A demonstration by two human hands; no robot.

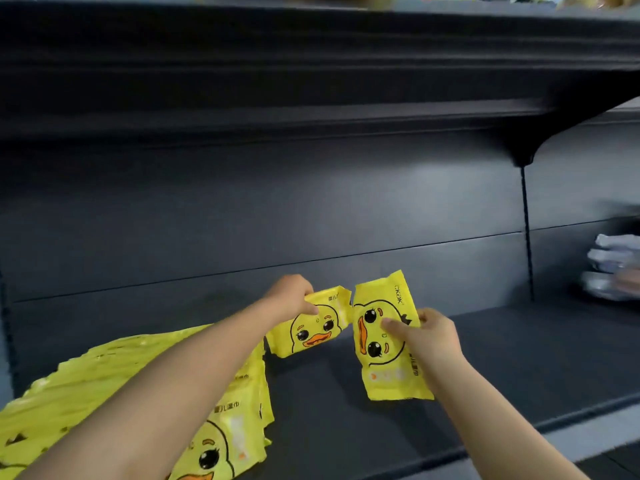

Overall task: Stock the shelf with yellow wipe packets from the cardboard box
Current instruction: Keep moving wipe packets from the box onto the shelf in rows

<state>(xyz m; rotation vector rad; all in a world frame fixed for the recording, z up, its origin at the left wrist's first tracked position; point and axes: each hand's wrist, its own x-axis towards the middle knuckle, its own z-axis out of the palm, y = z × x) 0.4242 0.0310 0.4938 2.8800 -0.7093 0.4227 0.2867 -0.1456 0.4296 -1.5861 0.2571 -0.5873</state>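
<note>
Packet row (69, 386) left; pale packs (613, 268) far right

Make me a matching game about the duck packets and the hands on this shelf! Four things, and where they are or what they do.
1 left hand
2 right hand
3 packet row
4 pale stack

A far right of the shelf
B holds the sideways-duck packet
C lies on the shelf's left
D holds the upright-duck packet

Pairs: 1-D, 2-B, 3-C, 4-A
</note>
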